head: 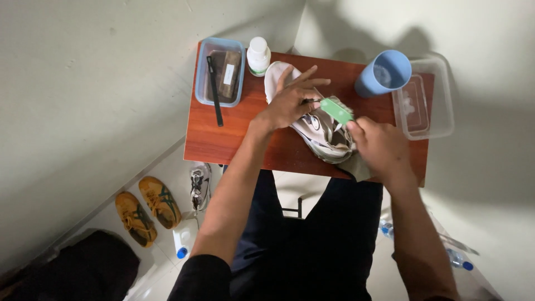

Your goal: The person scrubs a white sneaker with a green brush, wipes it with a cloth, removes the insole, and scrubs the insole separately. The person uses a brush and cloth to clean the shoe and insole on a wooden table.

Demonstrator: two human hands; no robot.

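Observation:
A white and grey sneaker (323, 134) lies on its side on a small reddish wooden table (234, 139). My left hand (290, 100) presses down on the sneaker's upper end, fingers spread. My right hand (379, 145) holds a green brush (336, 110) against the shoe's side. A white insole or cloth (273, 75) lies under my left hand's fingers.
On the table stand a blue tray (200, 72) with a brown block and a black stick, a white bottle (258, 56), a blue cup (384, 72) and a clear plastic box (432, 106). On the floor lie yellow shoes (147, 209), another sneaker (199, 187) and water bottles (457, 259).

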